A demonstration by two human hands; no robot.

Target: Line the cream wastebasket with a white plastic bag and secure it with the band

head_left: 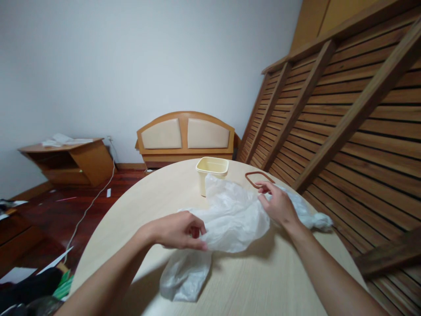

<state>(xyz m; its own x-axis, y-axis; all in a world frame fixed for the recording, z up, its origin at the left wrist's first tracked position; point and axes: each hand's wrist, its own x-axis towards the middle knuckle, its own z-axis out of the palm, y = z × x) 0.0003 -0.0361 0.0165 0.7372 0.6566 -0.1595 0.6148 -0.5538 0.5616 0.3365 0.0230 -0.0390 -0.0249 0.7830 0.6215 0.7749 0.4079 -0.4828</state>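
A crumpled, thin white plastic bag (235, 219) spreads across the middle of the round table, part of it raised and casting a shadow. My left hand (182, 230) curls around the bag's near left edge, thumb and fingers closing on the film; a loose flap hangs down below it. At the bag's right side is my right hand (278, 204), thumb and fingers apart, its palm side close to the film. Just beyond those fingertips lies a brown rectangular ring (258, 173). Behind the bag stands a cream plastic bin (213, 166), open at the top and partly covered by the film.
Another bunched clear plastic bag (315, 219) lies at the right of the table (256, 281). Wooden slatted panels (329, 131) lean close along the right side. A headboard (186, 134) stands behind, and a low cabinet (75, 162) and a white cable (88, 206) are at left.
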